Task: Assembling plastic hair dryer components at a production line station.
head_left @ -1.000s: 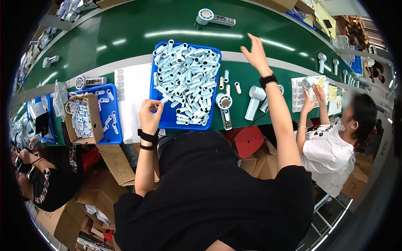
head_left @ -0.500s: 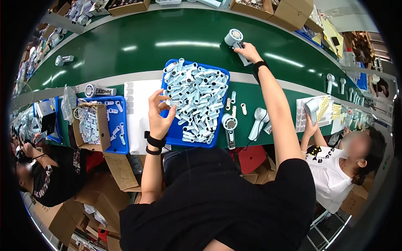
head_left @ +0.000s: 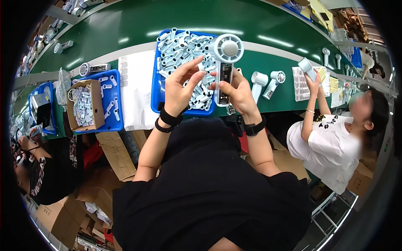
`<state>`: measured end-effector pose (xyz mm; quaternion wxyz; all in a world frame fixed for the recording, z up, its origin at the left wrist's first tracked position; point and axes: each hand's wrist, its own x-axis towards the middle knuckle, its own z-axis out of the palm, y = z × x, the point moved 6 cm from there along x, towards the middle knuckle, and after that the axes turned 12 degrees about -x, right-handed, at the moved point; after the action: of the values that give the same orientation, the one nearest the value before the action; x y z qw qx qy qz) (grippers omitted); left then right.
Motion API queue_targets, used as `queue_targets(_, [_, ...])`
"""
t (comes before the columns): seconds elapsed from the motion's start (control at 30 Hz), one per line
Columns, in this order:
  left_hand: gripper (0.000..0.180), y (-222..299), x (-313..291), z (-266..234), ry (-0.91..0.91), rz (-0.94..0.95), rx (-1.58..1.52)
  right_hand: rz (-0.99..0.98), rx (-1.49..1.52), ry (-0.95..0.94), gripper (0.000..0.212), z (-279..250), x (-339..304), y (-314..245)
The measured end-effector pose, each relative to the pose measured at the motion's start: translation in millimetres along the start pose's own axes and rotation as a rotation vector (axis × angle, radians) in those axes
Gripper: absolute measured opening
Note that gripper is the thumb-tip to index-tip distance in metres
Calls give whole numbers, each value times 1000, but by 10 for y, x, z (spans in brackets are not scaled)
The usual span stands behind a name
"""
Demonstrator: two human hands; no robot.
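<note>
Fan (head_left: pixel 225 72) is now off the far counter (head_left: pixel 138 25) & in R hand (head_left: pixel 243 96), thumb + fingers closed round its handle, head pointing away, dark innards showing. L hand (head_left: pixel 180 92) still pinches a small pale pc (head_left: pixel 201 67) btwn thumb & fingertip, just L of handle; can't tell if touching. Both over/near blue tray (head_left: pixel 157 94) of similar pcs (head_left: pixel 180 50). So fan + pc now side by side, apparently unjoined.

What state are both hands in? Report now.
Left hand: closed, pinching a small pale part.
Right hand: closed, holding a handheld fan.
</note>
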<state>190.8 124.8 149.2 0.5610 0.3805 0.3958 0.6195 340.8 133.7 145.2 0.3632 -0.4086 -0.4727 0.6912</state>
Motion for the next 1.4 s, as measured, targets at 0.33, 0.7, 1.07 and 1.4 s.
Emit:
queue_targets(0.33, [24,134,-411,65,-69,50,160,-203,-609,237,76,321,-364,-76])
queue_targets(0.7, [19,89,-458,37,-33,-13,150,-369,-855,455,66,428,-506,-95])
queue_targets(1.07, [53,-62,-380,161,-221,-382,-570,-55,-221,38,53,535,-488,-30])
queue_targets(1.4, [52,91,-439,229,-201,-239,-262,-36,-101,-14,51,529,-498,-49])
